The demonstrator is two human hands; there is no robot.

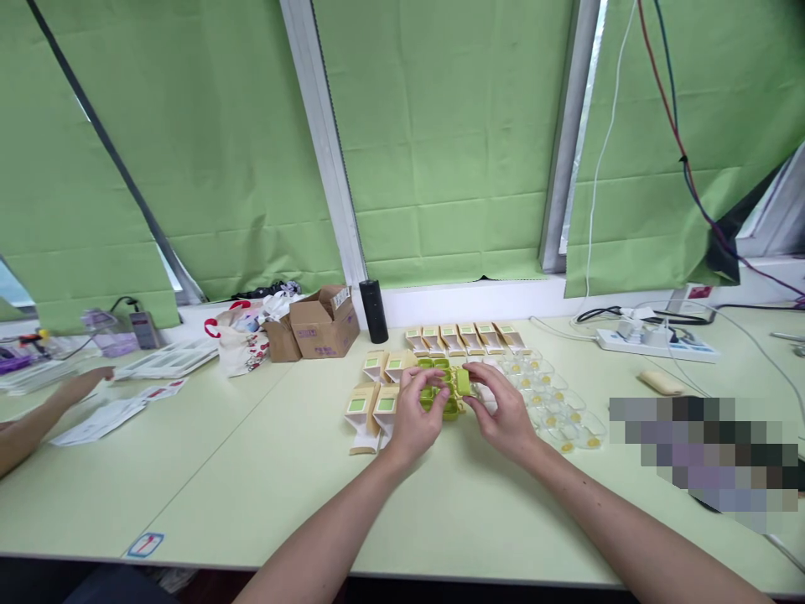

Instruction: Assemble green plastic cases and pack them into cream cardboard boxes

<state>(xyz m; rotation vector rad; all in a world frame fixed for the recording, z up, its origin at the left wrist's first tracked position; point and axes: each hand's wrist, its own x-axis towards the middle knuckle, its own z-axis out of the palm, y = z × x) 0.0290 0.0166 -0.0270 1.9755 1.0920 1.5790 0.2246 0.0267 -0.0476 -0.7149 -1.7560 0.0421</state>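
A small green pill box (450, 413) with several open compartments sits between my two hands above the table. My left hand (416, 415) has its fingers curled over the box's left side. Thumb and fingers of my right hand (503, 413) close on the box's right edge, at a raised light-green lid (464, 382). My fingers partly hide the box. Left of it stand cream cardboard boxes (361, 407) with green windows. On its right, clear plastic cups (553, 394) with yellow spots lie in rows.
More cream boxes (453, 338) line up behind. Farther back are a black cylinder (373, 312), a brown carton (324, 323) and a cloth bag (237, 340). A power strip (657, 342) lies back right, near cables. Another person's hand (88, 382) reaches in at left near papers (104, 419).
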